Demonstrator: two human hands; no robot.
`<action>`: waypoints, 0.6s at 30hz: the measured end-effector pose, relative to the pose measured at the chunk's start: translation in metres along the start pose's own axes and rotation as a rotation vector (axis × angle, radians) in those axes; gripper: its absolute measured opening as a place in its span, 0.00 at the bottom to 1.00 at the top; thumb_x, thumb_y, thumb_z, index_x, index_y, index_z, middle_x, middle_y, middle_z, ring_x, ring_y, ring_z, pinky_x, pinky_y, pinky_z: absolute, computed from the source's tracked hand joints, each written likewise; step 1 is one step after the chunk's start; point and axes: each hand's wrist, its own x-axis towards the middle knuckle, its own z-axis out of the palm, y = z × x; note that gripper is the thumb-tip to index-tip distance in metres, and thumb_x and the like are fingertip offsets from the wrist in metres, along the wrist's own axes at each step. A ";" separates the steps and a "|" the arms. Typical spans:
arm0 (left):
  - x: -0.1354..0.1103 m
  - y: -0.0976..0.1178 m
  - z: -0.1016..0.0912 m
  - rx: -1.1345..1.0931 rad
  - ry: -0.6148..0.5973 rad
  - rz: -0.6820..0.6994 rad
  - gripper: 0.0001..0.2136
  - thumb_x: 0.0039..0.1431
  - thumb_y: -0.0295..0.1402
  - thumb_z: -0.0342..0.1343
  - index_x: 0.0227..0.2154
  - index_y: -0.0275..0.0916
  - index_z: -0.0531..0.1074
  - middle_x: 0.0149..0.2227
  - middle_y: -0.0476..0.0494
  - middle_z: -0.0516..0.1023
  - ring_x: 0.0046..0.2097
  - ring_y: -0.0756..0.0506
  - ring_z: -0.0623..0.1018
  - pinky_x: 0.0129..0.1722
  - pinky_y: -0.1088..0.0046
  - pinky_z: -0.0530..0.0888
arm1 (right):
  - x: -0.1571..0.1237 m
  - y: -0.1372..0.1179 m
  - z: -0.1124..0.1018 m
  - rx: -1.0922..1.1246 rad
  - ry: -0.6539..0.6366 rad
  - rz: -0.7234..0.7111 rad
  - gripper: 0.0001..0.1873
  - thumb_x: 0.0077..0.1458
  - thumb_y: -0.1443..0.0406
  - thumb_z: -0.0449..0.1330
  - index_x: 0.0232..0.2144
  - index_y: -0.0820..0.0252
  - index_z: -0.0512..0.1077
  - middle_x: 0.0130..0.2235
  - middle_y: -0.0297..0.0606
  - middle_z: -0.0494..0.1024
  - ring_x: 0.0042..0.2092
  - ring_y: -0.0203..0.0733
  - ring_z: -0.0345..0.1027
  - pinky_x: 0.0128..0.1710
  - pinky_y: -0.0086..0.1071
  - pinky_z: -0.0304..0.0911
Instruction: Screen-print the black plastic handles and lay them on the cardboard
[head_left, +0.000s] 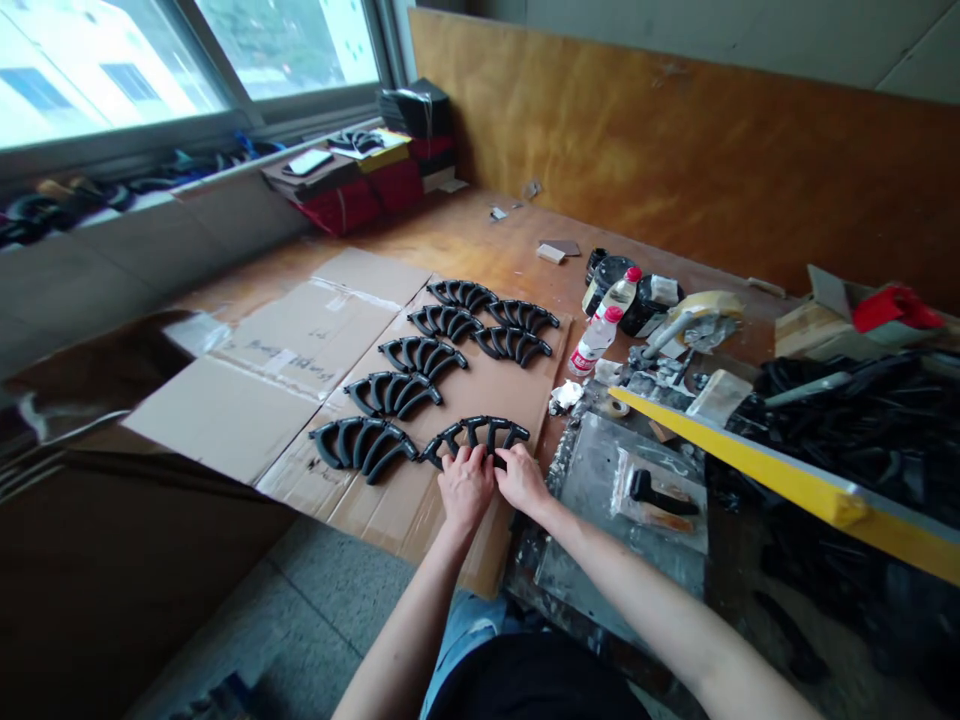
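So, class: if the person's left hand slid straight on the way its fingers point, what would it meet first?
The left hand already rests on the nearest curved black part. Beyond that part lies bare cardboard, then probably another black part, though depth is hard to judge.

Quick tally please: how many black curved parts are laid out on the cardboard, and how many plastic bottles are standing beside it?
Black curved parts on the cardboard: 8, one of them under both hands, left and right
Plastic bottles with red caps: 2
Total: 10
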 end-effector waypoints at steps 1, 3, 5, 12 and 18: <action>0.012 0.005 -0.001 -0.006 0.000 0.032 0.18 0.66 0.42 0.43 0.49 0.44 0.75 0.46 0.35 0.74 0.48 0.34 0.68 0.39 0.61 0.69 | 0.007 0.002 -0.005 -0.004 0.029 0.017 0.21 0.60 0.63 0.56 0.55 0.60 0.71 0.48 0.49 0.72 0.49 0.49 0.71 0.52 0.37 0.64; 0.042 0.015 -0.003 -0.022 -0.023 0.096 0.18 0.66 0.41 0.43 0.48 0.45 0.75 0.47 0.35 0.74 0.50 0.34 0.68 0.41 0.60 0.69 | 0.027 0.006 -0.016 -0.012 0.090 0.058 0.23 0.60 0.64 0.55 0.56 0.61 0.70 0.49 0.50 0.72 0.50 0.50 0.71 0.52 0.37 0.63; 0.075 0.024 -0.002 -0.032 -0.055 0.143 0.17 0.66 0.41 0.44 0.47 0.45 0.75 0.48 0.35 0.74 0.51 0.35 0.67 0.42 0.60 0.70 | 0.052 0.010 -0.026 -0.021 0.135 0.103 0.24 0.60 0.65 0.55 0.58 0.63 0.68 0.50 0.52 0.71 0.51 0.50 0.70 0.54 0.37 0.62; 0.152 0.026 0.010 -0.015 -0.088 0.192 0.16 0.64 0.40 0.48 0.48 0.46 0.75 0.49 0.35 0.74 0.52 0.35 0.68 0.44 0.57 0.71 | 0.121 0.013 -0.043 0.031 0.054 0.184 0.24 0.60 0.62 0.56 0.57 0.63 0.68 0.53 0.54 0.70 0.52 0.52 0.69 0.52 0.39 0.65; 0.134 0.007 0.024 -0.035 -0.009 0.280 0.23 0.65 0.39 0.45 0.62 0.45 0.63 0.66 0.33 0.58 0.62 0.31 0.61 0.51 0.49 0.69 | 0.094 0.011 -0.050 0.127 0.065 0.035 0.33 0.54 0.65 0.62 0.62 0.60 0.62 0.58 0.49 0.69 0.57 0.48 0.65 0.57 0.38 0.61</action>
